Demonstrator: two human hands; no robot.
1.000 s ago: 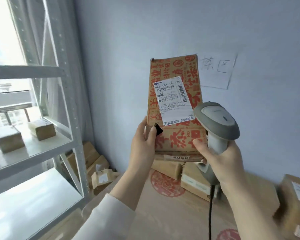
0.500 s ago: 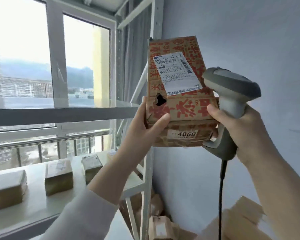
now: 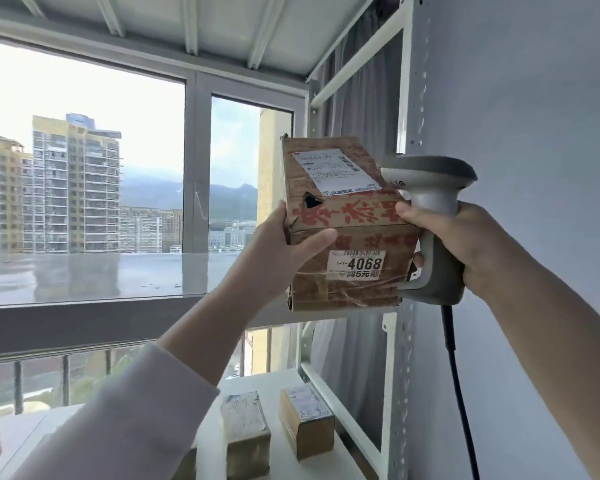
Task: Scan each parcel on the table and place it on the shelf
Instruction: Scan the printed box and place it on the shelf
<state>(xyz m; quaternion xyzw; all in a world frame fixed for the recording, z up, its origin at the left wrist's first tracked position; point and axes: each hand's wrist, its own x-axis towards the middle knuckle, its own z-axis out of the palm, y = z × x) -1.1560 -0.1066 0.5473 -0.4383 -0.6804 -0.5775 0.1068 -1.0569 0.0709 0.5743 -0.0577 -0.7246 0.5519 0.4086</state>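
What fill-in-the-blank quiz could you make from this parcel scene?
The left hand grips the parcel, whose big sticker reads ____.
The right hand holds the scanner, whose cable is ____.
The parcel's printed characters are ____.
Missing: 4068; black; red.

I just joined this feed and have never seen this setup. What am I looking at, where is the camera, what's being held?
No machine here: one camera sits on a person's head, looking at their own hands. The left hand holds a brown parcel labelled 4068 at its left edge. The right hand grips a grey corded scanner, thumb on the parcel's right side. The parcel is raised in front of a glossy shelf board, not set down. On the white shelf below stand small parcels.
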